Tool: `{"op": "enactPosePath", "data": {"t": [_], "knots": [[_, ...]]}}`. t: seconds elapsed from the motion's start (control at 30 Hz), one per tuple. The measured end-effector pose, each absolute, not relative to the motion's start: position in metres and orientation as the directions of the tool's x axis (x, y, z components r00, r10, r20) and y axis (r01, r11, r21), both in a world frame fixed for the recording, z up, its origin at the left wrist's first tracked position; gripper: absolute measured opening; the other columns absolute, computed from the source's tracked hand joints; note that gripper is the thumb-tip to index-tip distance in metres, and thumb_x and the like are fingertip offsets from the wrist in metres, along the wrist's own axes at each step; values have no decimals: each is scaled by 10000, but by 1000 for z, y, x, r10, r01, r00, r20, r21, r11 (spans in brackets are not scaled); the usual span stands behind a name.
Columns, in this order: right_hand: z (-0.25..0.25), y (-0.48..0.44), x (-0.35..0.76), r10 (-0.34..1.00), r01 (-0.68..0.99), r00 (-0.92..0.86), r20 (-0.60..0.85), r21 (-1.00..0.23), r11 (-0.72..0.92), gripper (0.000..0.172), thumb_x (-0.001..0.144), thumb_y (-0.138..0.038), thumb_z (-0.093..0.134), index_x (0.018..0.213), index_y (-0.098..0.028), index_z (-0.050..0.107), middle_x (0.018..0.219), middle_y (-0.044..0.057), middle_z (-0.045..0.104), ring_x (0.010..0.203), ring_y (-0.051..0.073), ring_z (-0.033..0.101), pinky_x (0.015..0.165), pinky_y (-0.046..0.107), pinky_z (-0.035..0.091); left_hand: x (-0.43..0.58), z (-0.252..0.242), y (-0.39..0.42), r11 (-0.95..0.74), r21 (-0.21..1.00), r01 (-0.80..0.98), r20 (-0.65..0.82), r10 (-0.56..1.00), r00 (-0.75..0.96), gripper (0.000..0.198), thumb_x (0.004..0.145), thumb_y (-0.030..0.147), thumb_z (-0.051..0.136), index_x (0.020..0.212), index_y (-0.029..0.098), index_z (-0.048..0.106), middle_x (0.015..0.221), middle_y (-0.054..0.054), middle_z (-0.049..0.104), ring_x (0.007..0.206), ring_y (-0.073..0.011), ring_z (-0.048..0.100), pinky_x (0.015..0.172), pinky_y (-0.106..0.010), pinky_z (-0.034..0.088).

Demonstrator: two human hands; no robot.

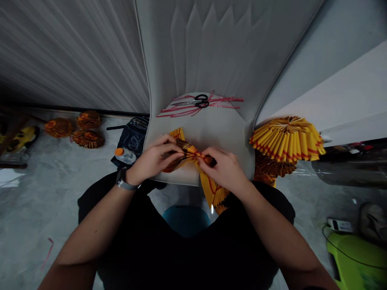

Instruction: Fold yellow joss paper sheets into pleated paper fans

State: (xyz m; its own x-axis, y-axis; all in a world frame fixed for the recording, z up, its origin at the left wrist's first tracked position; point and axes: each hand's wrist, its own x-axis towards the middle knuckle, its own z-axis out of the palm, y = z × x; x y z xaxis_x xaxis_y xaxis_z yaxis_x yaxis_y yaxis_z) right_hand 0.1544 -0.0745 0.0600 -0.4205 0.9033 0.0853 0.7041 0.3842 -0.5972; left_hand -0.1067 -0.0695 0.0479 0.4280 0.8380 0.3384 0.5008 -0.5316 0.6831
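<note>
Over the seat of a grey chair (223,129), I hold a bundle of pleated yellow paper (188,148) with red and dark print, pinched narrow at its middle. My left hand (160,153) grips the pleats left of the middle, thumb and fingers pressed together. Closed around the gathered middle is my right hand (222,165); its fingertips partly hide what they pinch. One fanned end of the paper sticks up behind my left fingers, and the other hangs below my right hand past the seat edge. Black-handled scissors (202,101) lie on red plastic strips (178,108) farther back on the seat.
Pleated yellow paper rosettes (287,139) are stacked at the chair's right. Several smaller rosettes (87,138) sit on the floor at left. A dark backpack (133,137) and an orange-capped bottle (125,155) are left of the seat. A green stool (356,257) stands at lower right.
</note>
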Motion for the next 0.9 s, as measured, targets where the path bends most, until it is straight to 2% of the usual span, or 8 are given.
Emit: {"op": "enactPosePath", "data": {"t": [0.13, 0.23, 0.67, 0.9], "knots": [[60, -75, 154, 901, 701, -425, 85, -599, 387, 90, 964, -316, 644, 915, -253, 685, 890, 16, 733, 810, 184, 675, 746, 296, 460, -104, 47, -69, -529, 702, 477, 343, 837, 426, 151, 1041, 332, 647, 1041, 216, 745, 1162, -85, 671, 1127, -212, 665, 1018, -391, 546], [60, -75, 154, 897, 697, -433, 84, -600, 393, 101, 968, -320, 644, 906, -250, 682, 890, 18, 729, 811, 183, 674, 749, 294, 459, -103, 46, -68, -530, 710, 464, 341, 835, 432, 143, 1049, 312, 625, 1045, 211, 727, 1216, -100, 678, 1173, -221, 669, 1052, -410, 547], [57, -75, 154, 891, 688, -442, 101, -599, 409, 90, 962, -303, 637, 902, -247, 675, 895, 16, 729, 823, 183, 678, 755, 293, 458, -103, 45, -67, -530, 714, 457, 345, 835, 428, 122, 1050, 269, 621, 1061, 198, 720, 1237, -110, 699, 1193, -221, 683, 1056, -407, 551], [59, -74, 154, 905, 704, -417, 83, -601, 379, 89, 955, -312, 644, 905, -249, 682, 889, 17, 732, 813, 187, 679, 737, 298, 453, -105, 43, -67, -518, 730, 447, 348, 844, 409, 148, 1040, 335, 652, 1042, 218, 742, 1190, -88, 703, 1135, -211, 690, 1032, -399, 555]]}}
